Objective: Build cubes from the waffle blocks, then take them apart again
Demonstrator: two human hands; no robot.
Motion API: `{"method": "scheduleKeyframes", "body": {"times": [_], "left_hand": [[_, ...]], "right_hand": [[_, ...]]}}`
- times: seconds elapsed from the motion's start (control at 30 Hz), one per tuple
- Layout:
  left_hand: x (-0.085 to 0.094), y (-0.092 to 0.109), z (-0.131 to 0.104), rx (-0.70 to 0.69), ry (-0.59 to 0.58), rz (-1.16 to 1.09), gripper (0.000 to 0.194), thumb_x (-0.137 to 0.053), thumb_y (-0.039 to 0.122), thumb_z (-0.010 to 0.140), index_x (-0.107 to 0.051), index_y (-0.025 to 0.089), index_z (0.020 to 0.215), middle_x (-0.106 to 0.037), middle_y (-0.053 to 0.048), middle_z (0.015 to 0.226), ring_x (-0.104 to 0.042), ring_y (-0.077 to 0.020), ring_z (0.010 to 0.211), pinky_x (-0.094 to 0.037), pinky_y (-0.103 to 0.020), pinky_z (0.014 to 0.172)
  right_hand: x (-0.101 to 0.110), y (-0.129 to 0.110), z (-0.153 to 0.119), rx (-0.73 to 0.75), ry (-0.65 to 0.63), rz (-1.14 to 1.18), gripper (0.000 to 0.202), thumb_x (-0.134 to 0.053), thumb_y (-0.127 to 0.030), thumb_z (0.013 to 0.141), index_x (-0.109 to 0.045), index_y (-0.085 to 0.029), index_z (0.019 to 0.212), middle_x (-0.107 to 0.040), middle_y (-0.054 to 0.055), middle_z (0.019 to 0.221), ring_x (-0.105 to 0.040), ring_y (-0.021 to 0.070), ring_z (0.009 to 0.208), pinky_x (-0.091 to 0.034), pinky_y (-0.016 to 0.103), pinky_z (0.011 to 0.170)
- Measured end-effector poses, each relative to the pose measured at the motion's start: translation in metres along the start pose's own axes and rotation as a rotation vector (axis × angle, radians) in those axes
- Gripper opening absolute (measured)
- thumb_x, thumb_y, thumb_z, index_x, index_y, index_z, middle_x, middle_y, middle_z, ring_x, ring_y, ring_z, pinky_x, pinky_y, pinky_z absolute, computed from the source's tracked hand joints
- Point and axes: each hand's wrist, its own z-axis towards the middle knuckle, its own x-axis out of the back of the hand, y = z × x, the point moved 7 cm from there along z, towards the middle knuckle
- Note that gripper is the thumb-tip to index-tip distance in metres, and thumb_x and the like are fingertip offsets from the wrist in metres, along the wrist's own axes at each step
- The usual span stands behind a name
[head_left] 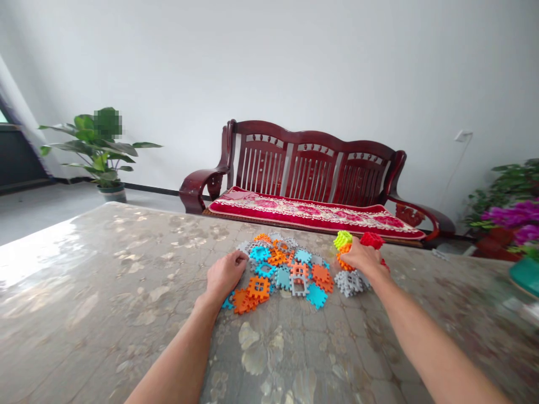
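Note:
A pile of toothed plastic building tiles [283,276] in orange, blue and grey spreads over the table, some with window cut-outs. My left hand [226,275] rests at the pile's left edge, fingers curled in and no tile showing in them. To the right of the pile, my right hand [364,258] is closed on orange tiles [345,257], its fingertips partly hidden. Close around it stand yellow-green tiles [342,239], red tiles [372,240] and grey tiles [350,284]. Part of the red group lies behind the hand.
A patterned, glossy cover lies on the table [126,314]. Beyond its far edge stands a dark red wooden bench [309,168] with a red floral cushion [311,210]. A potted plant [107,148] is at left; purple flowers [516,216] and a teal pot [526,276] are at right.

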Motion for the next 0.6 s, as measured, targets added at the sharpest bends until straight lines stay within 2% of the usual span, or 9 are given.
{"method": "scheduleKeyframes", "body": {"times": [0.3,0.6], "left_hand": [[-0.002,-0.0013,0.001,0.003,-0.002,-0.006,0.027,-0.045,0.034,0.083,-0.069,0.031,0.096,-0.073,0.001,0.088,-0.066,-0.0185,0.083,-0.038,-0.023,0.062],[-0.0005,-0.0003,0.0,0.002,-0.004,-0.001,0.027,-0.045,0.033,0.084,-0.069,0.031,0.097,-0.073,0.001,0.088,-0.066,-0.018,0.083,-0.038,-0.022,0.061]], "right_hand": [[-0.0049,-0.0023,-0.0023,0.021,-0.015,-0.037,0.083,-0.063,-0.06,0.064,-0.041,-0.019,0.133,-0.067,0.016,0.111,-0.057,0.0365,0.111,-0.041,0.044,0.086],[-0.0095,-0.0034,-0.0036,0.016,-0.013,-0.052,0.084,-0.063,-0.056,0.068,-0.032,-0.024,0.139,-0.068,0.014,0.104,-0.06,0.0348,0.107,-0.039,0.045,0.086]]}}
